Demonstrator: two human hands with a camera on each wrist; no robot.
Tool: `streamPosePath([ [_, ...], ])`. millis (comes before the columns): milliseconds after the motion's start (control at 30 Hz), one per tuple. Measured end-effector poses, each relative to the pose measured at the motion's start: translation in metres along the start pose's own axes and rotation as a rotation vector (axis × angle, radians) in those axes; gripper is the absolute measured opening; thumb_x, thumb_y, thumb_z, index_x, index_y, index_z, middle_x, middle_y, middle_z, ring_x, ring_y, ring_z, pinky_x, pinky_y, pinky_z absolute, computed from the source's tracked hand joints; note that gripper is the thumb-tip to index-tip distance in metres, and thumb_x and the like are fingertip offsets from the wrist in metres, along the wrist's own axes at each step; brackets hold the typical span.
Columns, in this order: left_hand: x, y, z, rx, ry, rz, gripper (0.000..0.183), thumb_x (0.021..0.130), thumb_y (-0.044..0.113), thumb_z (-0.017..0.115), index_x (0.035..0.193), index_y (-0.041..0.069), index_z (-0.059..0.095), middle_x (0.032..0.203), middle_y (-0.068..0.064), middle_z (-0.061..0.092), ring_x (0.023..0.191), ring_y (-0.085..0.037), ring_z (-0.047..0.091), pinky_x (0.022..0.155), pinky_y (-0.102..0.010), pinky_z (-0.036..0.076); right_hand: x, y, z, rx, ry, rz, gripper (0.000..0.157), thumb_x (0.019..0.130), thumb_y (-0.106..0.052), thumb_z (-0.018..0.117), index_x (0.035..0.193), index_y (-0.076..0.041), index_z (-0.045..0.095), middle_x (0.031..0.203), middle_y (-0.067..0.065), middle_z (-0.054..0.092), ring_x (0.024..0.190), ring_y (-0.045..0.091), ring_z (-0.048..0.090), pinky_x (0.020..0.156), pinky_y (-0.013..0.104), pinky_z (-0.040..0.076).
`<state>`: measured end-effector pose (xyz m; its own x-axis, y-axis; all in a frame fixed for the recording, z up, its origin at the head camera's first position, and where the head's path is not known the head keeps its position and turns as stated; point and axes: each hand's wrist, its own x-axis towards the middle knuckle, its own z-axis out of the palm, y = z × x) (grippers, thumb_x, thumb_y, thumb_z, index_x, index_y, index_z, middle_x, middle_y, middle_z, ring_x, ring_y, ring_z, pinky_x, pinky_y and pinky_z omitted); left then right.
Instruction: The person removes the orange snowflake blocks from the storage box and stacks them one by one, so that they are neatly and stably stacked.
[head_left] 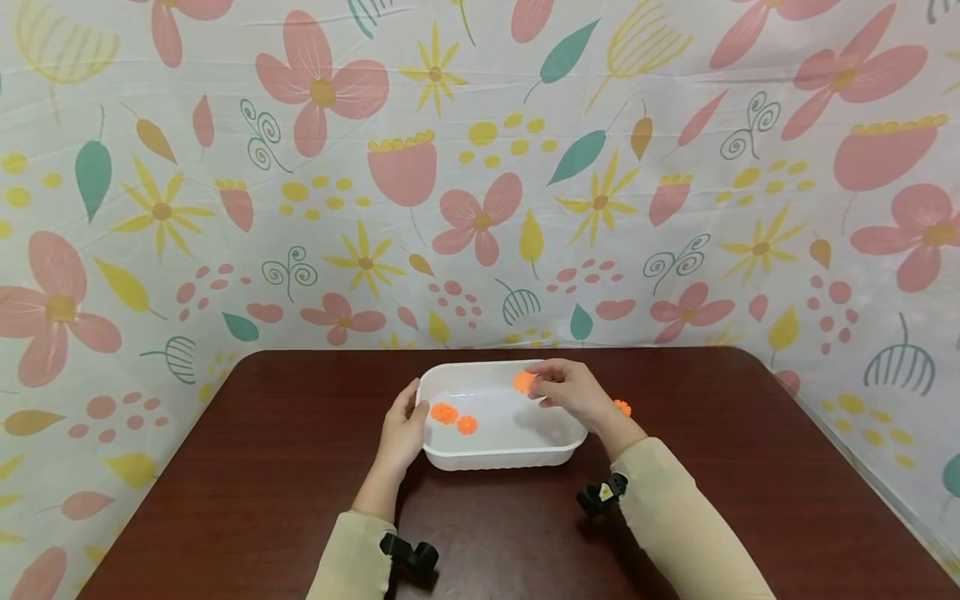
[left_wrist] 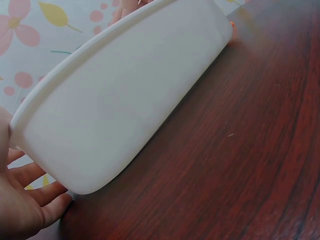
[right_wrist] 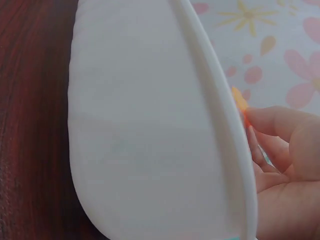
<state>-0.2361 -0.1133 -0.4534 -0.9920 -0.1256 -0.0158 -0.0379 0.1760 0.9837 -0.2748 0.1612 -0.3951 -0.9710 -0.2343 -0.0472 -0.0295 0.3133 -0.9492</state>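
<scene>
A white rectangular plastic basin (head_left: 495, 454) with rounded corners stands on the table. My left hand (head_left: 402, 433) holds its left end, the thumb at the rim and the fingers along the outer wall; the left wrist view shows these fingers (left_wrist: 50, 195) beside the basin's side. Over the basin's right part, my right hand (head_left: 573, 392) pinches a small orange flower-shaped piece (head_left: 524, 382) between thumb and fingertips. That piece (right_wrist: 240, 102) shows only partly past the rim in the right wrist view. More orange flower-shaped pieces (head_left: 467, 425) lie inside the basin at the left.
Another orange piece (head_left: 622, 407) lies on the table just right of the basin, partly hidden by my right arm. The dark red-brown wooden table (head_left: 300, 450) reaches back to a flower-printed cloth (head_left: 480, 167). Black wrist cameras (head_left: 408, 554) sit on both sleeves.
</scene>
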Motion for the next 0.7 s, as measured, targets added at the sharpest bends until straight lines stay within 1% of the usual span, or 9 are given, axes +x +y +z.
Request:
streamPosePath([
  [100,0.0,0.0,0.0,0.003,0.005,0.003,0.049,0.099,0.019,0.045,0.146,0.014,0.036,0.136,-0.017,0.05,0.116,-0.029,0.052,0.095,-0.045,0.047,-0.001,-0.001,-0.003,0.013,0.015,-0.002,0.034,0.087,-0.006,0.065,0.119,0.002,0.06,0.092,0.009,0.067,0.081,0.016,0.066,0.072,0.031,0.056],
  [300,0.0,0.001,0.0,-0.002,0.014,0.027,0.048,0.098,0.018,0.045,0.146,0.012,0.037,0.133,-0.018,0.052,0.115,-0.029,0.052,0.095,-0.044,0.046,-0.005,-0.002,-0.011,0.035,0.042,-0.009,0.036,0.087,-0.005,0.064,0.122,0.003,0.058,0.093,0.008,0.066,0.081,0.014,0.066,0.073,0.033,0.056],
  [467,0.0,0.001,0.0,-0.005,0.006,0.017,0.049,0.099,0.018,0.045,0.146,0.013,0.036,0.137,-0.018,0.049,0.118,-0.029,0.051,0.097,-0.045,0.045,-0.006,0.0,-0.018,0.051,0.053,0.004,0.04,0.087,-0.006,0.064,0.125,0.003,0.056,0.094,0.008,0.064,0.082,0.014,0.066,0.073,0.031,0.056],
  [633,0.0,0.001,0.0,-0.006,0.004,0.009,0.049,0.099,0.019,0.044,0.147,0.014,0.035,0.139,-0.018,0.047,0.12,-0.03,0.05,0.097,-0.045,0.045,-0.009,0.0,-0.025,0.052,0.078,0.025,0.041,0.087,-0.008,0.066,0.126,0.001,0.055,0.097,0.008,0.064,0.083,0.014,0.066,0.075,0.031,0.057],
  [700,0.0,0.001,0.0,-0.005,0.004,0.007,0.049,0.099,0.02,0.044,0.147,0.014,0.035,0.139,-0.018,0.047,0.119,-0.029,0.05,0.096,-0.045,0.046,-0.011,0.001,-0.028,0.062,0.079,0.02,0.042,0.089,-0.009,0.064,0.128,0.002,0.054,0.098,0.008,0.063,0.084,0.013,0.066,0.075,0.031,0.056],
])
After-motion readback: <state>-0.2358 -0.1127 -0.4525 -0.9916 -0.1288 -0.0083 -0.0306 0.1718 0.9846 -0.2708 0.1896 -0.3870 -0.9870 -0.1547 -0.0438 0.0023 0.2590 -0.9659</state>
